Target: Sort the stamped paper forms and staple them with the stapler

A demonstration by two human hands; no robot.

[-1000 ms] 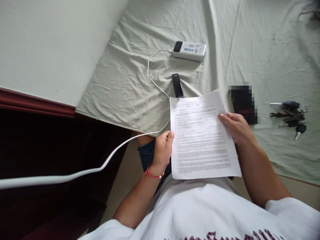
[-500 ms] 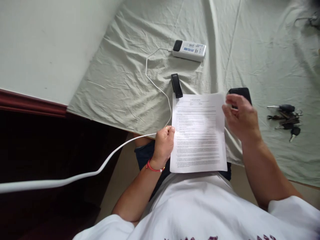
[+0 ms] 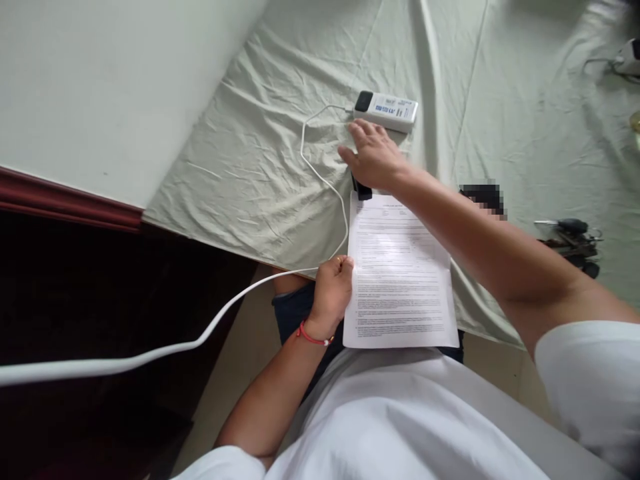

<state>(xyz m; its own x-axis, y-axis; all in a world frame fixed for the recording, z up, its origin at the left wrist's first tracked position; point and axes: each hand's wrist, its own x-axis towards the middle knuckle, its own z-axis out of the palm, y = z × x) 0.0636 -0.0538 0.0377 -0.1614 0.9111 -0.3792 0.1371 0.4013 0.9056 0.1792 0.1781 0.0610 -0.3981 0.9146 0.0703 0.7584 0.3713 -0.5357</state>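
A printed sheet of paper (image 3: pixel 400 293) lies over the table's front edge and my lap. My left hand (image 3: pixel 334 287) pinches its left edge between thumb and fingers. Above the sheet's top edge, my right hand (image 3: pixel 375 152) is stretched out with its fingers apart, over a black stapler-like object (image 3: pixel 363 192) that it partly hides. Just beyond my right fingertips is a white power bank (image 3: pixel 395 113) with a white cable (image 3: pixel 302 137) plugged into its left end. My right forearm crosses the upper right part of the sheet.
A pale green cloth (image 3: pixel 250 153) covers the table. Right of the sheet are a dark, pixelated object (image 3: pixel 480 195) and a bunch of keys (image 3: pixel 573 247), partly behind my right arm. Another white device (image 3: pixel 629 59) is at the far right edge. The cable runs past my left hand.
My right hand has moved left and away from me, from beside the sheet's upper right corner to over the black object. My left hand still grips the sheet. The view has shifted slightly.
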